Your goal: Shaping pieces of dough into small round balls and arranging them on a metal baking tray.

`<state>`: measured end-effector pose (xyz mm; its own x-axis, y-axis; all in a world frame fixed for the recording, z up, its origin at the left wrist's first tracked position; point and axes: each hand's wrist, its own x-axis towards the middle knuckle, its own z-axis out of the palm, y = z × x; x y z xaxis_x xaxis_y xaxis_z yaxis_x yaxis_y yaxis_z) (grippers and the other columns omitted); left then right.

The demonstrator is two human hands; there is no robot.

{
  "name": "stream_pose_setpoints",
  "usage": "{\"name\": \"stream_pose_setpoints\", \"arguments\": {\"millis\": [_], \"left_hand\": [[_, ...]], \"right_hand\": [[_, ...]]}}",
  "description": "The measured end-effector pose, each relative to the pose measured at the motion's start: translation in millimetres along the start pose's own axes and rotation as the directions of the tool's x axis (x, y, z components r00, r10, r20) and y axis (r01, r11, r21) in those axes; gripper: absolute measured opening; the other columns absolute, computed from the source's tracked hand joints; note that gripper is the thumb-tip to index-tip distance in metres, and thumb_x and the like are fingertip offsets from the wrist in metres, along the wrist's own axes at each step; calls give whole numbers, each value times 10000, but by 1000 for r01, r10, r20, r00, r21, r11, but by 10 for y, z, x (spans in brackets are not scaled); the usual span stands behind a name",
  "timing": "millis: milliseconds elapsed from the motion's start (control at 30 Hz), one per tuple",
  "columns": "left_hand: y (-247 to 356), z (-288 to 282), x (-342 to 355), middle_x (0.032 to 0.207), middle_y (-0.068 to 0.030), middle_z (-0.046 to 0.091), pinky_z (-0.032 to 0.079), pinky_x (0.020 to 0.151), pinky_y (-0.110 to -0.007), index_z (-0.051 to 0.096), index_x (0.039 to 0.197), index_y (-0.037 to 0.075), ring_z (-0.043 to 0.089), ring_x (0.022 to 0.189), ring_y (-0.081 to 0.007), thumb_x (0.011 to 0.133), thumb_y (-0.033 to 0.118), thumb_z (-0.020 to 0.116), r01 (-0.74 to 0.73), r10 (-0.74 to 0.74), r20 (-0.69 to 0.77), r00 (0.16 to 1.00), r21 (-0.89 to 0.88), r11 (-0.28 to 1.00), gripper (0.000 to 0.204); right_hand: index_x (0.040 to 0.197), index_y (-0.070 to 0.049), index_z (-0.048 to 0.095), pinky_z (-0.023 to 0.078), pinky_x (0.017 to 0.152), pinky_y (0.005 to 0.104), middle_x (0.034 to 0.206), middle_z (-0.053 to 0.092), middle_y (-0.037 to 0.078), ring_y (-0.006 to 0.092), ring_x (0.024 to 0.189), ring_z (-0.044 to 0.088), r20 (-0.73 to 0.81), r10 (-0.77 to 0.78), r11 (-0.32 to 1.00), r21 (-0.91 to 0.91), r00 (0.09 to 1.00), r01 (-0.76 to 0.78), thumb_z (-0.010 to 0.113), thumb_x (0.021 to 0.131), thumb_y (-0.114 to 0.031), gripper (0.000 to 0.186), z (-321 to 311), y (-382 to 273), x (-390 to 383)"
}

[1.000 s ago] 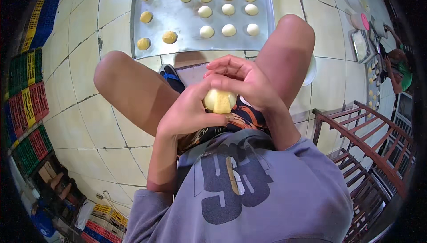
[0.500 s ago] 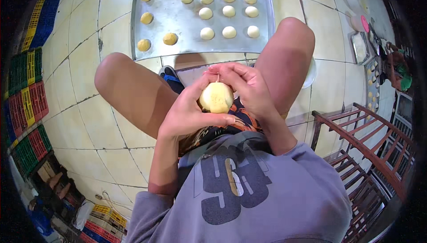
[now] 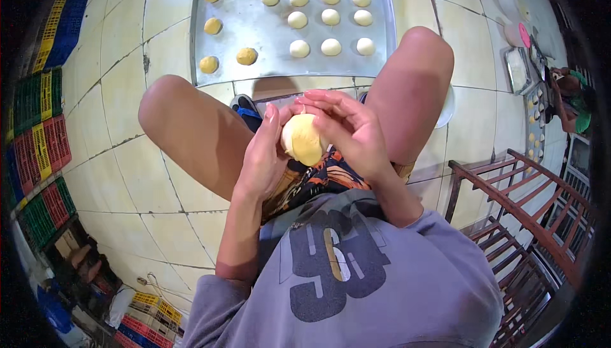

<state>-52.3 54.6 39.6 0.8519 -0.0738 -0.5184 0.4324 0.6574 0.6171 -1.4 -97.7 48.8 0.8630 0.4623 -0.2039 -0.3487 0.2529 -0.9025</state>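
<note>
1. Two bare hands meet around one pale dough ball [image 3: 293,144] with a yellow layer [image 3: 305,139] on it, in front of the lap and between the spread knees.
2. The left hand [image 3: 261,164] cups the ball's left side, its fingers pointing up and away from the body; its thumb is hard to make out.
3. The right hand [image 3: 355,130] grasps the same ball from the right, fingers curled over its far edge and thumb against its upper right side. Neither hand is nearer: both touch it.
4. The ball is roundish, with no clear long axis. The yellow layer faces up and runs lengthwise toward the body, covering the near side and leaving pale dough showing at the left.
5. Straight ahead of the hands, well apart from them, a metal tray [image 3: 253,28] lies on the tiled floor [image 3: 114,182], its long side across the person's front.
6. On it, four yellow balls [image 3: 247,56] sit toward the left and ten white balls [image 3: 297,20] from the middle to the right.
</note>
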Motion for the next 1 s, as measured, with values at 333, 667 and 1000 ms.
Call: {"name": "stream_pose_setpoints", "arguments": {"millis": [333,667,1000], "left_hand": [[33,52,-1,1066,-113,632,499,759,-259,557,1195,-9,608,890,-156,1048,475,273,4,-3,23,1000,-46,999,579],[2,-4,23,1101,-169,625,528,833,-352,556,1139,16,626,981,-255,1016,519,340,-28,44,118,992,-130,991,561],[-2,14,9,1110,-173,624,535,826,-349,548,1170,16,631,973,-250,1026,465,356,-11,16,23,1000,-197,980,509]], "right_hand": [[1232,18,541,501,869,238,1122,674,126,148,998,639,-98,4,1000,24,995,-2,628,911,-63,343,51,46,22],[1240,-9,537,502,863,265,1098,680,115,146,991,639,-196,126,978,187,972,-89,637,910,-81,352,53,-21,1],[1255,-16,500,498,829,246,1126,666,136,143,990,629,-199,89,995,63,976,-78,647,894,-74,395,82,58,11]]}}
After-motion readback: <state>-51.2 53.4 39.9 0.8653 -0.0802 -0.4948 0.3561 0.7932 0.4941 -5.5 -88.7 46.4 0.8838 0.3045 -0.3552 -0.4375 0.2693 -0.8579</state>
